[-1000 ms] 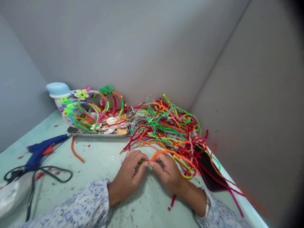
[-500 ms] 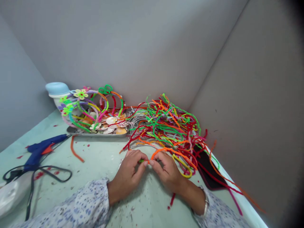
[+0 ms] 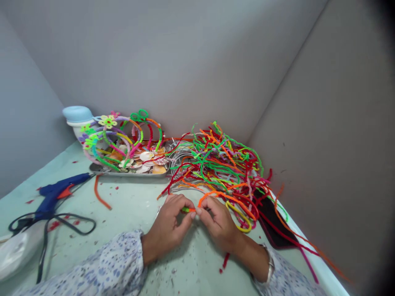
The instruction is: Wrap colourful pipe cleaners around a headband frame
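The left hand (image 3: 167,224) pinches a green pipe cleaner (image 3: 185,209) against the orange pipe cleaner (image 3: 212,194) gripped by the right hand (image 3: 218,222); a loosened pinch could free the join; the orange tail could snag the tangled heap (image 3: 225,164).

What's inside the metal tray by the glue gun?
Pale and orange seashells lie in the metal tray, under looped pipe-cleaner hoops. Anything beneath the shells is hidden.

Three plain grey partition walls (image 3: 160,61) meeting at shadowed corners, above a pale mint-green tabletop (image 3: 123,205) flecked with red scraps; soft, even light throughout.
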Action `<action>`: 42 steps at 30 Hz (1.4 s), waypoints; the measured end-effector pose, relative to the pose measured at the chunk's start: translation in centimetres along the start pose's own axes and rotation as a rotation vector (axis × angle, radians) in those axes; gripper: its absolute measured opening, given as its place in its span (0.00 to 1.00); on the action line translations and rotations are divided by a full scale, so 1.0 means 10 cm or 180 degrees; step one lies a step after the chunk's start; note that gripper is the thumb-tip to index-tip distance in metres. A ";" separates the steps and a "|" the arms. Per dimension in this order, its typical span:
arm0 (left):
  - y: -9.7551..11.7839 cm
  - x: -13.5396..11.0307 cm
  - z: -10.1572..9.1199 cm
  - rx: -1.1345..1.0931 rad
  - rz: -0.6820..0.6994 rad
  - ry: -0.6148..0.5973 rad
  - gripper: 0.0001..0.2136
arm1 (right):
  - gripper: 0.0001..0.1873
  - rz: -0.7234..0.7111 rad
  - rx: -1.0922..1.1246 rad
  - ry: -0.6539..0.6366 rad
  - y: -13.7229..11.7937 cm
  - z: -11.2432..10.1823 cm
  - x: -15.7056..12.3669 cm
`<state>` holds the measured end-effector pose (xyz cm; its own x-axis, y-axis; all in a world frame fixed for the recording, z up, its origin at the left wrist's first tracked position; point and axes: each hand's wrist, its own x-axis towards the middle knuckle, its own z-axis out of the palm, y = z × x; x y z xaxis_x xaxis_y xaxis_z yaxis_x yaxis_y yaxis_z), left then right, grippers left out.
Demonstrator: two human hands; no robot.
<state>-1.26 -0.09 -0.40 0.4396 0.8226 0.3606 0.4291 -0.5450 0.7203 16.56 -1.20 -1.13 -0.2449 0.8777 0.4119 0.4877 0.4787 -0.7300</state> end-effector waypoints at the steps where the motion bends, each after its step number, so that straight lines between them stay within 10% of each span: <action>1: 0.00 0.00 0.00 0.0027 -0.0009 0.0013 0.03 | 0.09 0.0022 0.0022 -0.0006 0.00 0.00 0.00; 42: 0.03 0.02 -0.01 0.0046 0.0211 0.0288 0.04 | 0.10 0.0204 0.0150 0.0186 0.01 0.01 -0.02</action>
<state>-1.09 -0.12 -0.08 0.3948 0.7955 0.4597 0.4130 -0.6005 0.6847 16.61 -1.30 -1.34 -0.1647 0.9044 0.3937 0.4604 0.4235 -0.7802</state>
